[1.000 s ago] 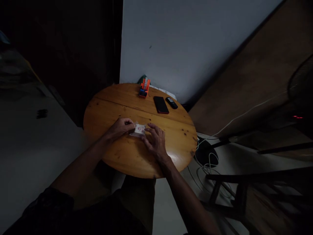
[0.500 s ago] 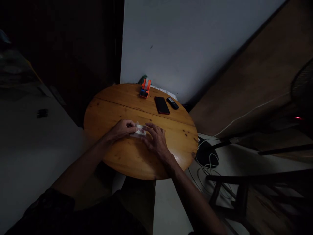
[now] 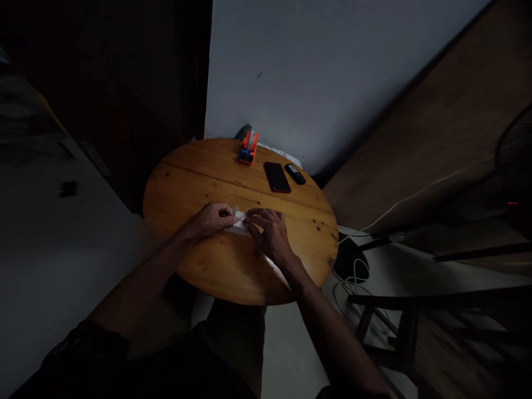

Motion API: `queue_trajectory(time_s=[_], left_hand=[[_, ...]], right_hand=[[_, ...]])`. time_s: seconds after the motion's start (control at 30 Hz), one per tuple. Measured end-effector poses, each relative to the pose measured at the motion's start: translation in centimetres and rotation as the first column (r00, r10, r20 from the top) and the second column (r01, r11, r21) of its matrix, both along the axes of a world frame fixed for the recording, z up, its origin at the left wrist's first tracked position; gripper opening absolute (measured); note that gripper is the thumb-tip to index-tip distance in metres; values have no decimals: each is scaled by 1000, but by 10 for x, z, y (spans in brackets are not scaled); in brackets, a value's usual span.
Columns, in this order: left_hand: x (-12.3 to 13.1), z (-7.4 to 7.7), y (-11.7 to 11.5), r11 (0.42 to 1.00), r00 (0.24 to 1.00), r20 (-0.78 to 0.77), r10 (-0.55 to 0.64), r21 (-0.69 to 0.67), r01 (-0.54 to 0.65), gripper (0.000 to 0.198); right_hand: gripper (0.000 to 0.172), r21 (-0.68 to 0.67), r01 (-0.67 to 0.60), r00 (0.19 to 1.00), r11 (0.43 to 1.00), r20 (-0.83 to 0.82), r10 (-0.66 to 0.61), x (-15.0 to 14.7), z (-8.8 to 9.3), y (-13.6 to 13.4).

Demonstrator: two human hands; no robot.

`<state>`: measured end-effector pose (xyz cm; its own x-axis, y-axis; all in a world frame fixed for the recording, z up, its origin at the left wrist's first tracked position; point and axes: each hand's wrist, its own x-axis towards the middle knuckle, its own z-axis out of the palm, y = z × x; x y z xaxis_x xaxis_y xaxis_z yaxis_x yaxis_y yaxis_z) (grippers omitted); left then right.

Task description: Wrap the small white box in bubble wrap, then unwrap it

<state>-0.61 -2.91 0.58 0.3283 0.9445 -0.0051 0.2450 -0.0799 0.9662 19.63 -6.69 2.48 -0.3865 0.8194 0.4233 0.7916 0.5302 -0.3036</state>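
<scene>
A small, flat white packet [image 3: 240,228] with faint reddish marks lies on the round wooden table [image 3: 224,277], partly covered by my fingers. Thumb and forefinger of my left hand [image 3: 211,218] pinch its left end. My right hand [image 3: 272,230] is at the right end, fingers bent and thumb drawn in below, with the fingertips on the packet. A bit of clear wrap seems to stick up at its upper edge. It is too dark to make out any print.
An orange tape dispenser [image 3: 249,147] stands at the table's far edge. Right of it lie a dark phone with a red edge [image 3: 277,177] and a small black keypad phone [image 3: 295,174]. White cables [image 3: 353,277] coil on the floor near a dark wooden chair [image 3: 399,327].
My right hand's fingers have bent and drawn closer together over the packet, hiding more of its top. My left hand keeps its pinch, and the view has shifted slightly.
</scene>
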Motion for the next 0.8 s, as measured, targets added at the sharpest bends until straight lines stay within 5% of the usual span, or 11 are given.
queue_trajectory(time_s=[0.27, 0.57, 0.8], left_hand=[[2, 0, -1, 999, 999, -44, 17, 45, -15, 23], [5, -3, 0, 993, 1000, -18, -5, 114, 6, 18], [7, -1, -4, 995, 999, -22, -27, 99, 29, 23]], right_hand=[[18, 107, 44, 989, 993, -147, -28, -6, -11, 5], [16, -28, 94, 914, 995, -395, -97, 2, 0, 79], [13, -80, 202, 927, 976, -305, -217, 8, 12, 119]])
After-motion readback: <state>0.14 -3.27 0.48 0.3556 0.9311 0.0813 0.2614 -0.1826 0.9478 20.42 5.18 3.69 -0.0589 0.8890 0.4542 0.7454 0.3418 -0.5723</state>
